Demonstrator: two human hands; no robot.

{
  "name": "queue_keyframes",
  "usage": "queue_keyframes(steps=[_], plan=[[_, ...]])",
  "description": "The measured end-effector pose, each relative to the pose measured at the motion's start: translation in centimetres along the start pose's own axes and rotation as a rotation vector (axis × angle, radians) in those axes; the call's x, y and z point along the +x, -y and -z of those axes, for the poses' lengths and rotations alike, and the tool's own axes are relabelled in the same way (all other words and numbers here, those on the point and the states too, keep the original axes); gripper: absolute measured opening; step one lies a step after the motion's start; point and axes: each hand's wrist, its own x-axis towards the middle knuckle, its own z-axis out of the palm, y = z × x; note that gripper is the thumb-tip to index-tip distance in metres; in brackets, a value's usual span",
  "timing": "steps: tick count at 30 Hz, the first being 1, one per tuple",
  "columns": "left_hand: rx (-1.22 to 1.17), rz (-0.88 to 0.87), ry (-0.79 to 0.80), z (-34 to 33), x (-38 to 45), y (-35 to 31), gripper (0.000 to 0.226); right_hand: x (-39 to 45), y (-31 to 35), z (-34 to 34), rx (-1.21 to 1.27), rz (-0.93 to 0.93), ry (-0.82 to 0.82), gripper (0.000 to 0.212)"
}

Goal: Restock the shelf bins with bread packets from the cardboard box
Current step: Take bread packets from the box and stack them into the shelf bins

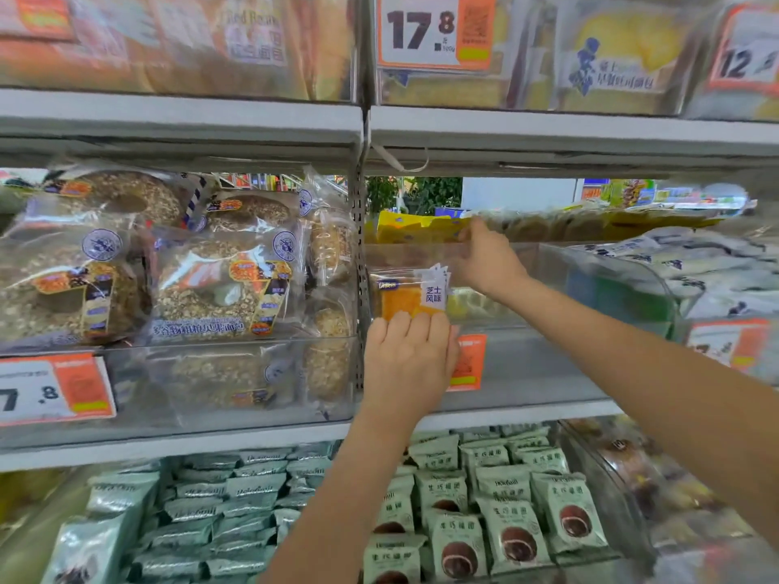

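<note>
My left hand (408,359) grips a small stack of clear bread packets (411,292) with orange bread and white labels, held upright against the front of the clear middle-shelf bin (548,263). My right hand (489,257) reaches over the bin's front wall, fingers pinching the top rim near yellow packets (417,227) at the back. Inside the bin, pale yellow packets (472,303) lie low behind the wall. The cardboard box is not in view.
Ring-shaped seeded loaves (202,280) fill the bin to the left of the upright post (359,263). Grey-white packets (712,267) pile up at right. Green cake packets (497,507) fill the bins below. Orange price tags (468,362) hang on the bin fronts. A shelf (548,132) sits overhead.
</note>
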Motion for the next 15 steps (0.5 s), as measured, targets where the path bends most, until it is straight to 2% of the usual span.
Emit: queue_keyframes(steps=[3, 8, 10, 11, 12, 15], plan=[[-0.018, -0.069, 0.072, 0.4, -0.6, 0.5, 0.017, -6.1, 2.2, 2.5, 0.218, 0.134, -0.178, 0.012], [-0.002, -0.142, 0.206, 3.6, -4.7, 0.1, 0.043, -18.4, 1.4, 3.0, 0.228, 0.334, -0.258, 0.009], [-0.109, -0.224, 0.215, 5.6, -8.8, -0.8, 0.042, -23.3, -0.3, 1.6, 0.148, 0.376, -0.358, 0.016], [-0.164, -0.259, 0.242, 6.8, -11.1, -1.4, 0.038, -25.9, -1.4, 0.6, 0.112, 0.385, -0.356, 0.018], [-0.205, -0.282, 0.292, 7.9, -13.4, -2.2, 0.033, -28.5, -2.5, -0.7, 0.099, 0.369, -0.293, 0.02], [-0.29, -0.281, 0.545, 10.7, -20.8, -5.0, 0.025, -35.8, -5.7, -5.7, 0.061, 0.183, 0.141, 0.025]])
